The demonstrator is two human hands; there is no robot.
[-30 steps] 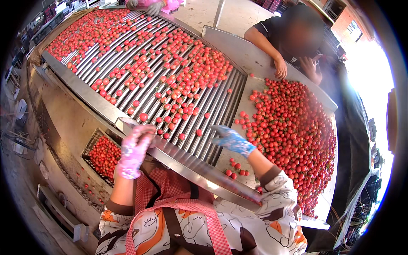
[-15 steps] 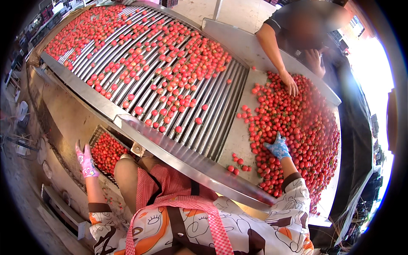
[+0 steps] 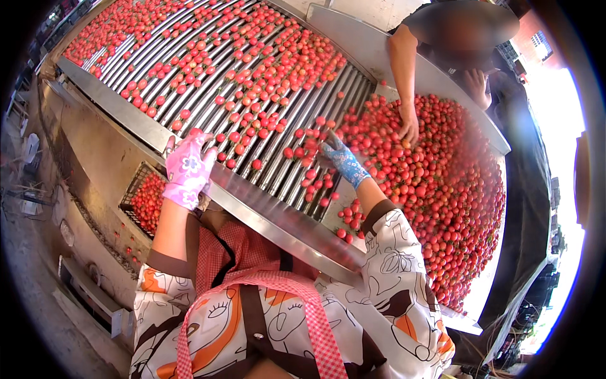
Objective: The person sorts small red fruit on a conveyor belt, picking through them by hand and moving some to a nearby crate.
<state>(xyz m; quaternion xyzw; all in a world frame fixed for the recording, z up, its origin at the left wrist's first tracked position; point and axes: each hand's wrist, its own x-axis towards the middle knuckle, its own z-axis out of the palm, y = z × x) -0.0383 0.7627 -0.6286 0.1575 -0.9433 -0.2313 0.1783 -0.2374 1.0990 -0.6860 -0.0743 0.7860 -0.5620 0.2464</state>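
Red cherry tomatoes point(image 3: 442, 183) form a large heap on the metal feeding plate at the right, and many more lie scattered over the steel roller conveyor point(image 3: 165, 90). At the plate's border with the rollers, my right hand point(image 3: 346, 163), in a blue patterned glove, reaches into loose tomatoes with its fingers apart. Some tomatoes lie on the rollers just left of it. My left hand point(image 3: 189, 169), in a pink flowered glove, is over the conveyor's near rim, fingers spread and bent. Tomatoes show right at its fingertips; I see none clearly gripped.
Across the plate, a co-worker's hand point(image 3: 409, 129) touches the heap. Below the conveyor's near side stands a dark crate point(image 3: 131, 189) of tomatoes. A raised metal guard point(image 3: 284, 234) runs between me and the rollers; another wall point(image 3: 353, 38) borders the far side.
My left hand has risen from beside the crate to the conveyor's rim. My right hand has swept left from the heap, and tomatoes have spread onto the rollers. The co-worker's hand has shifted slightly nearer.
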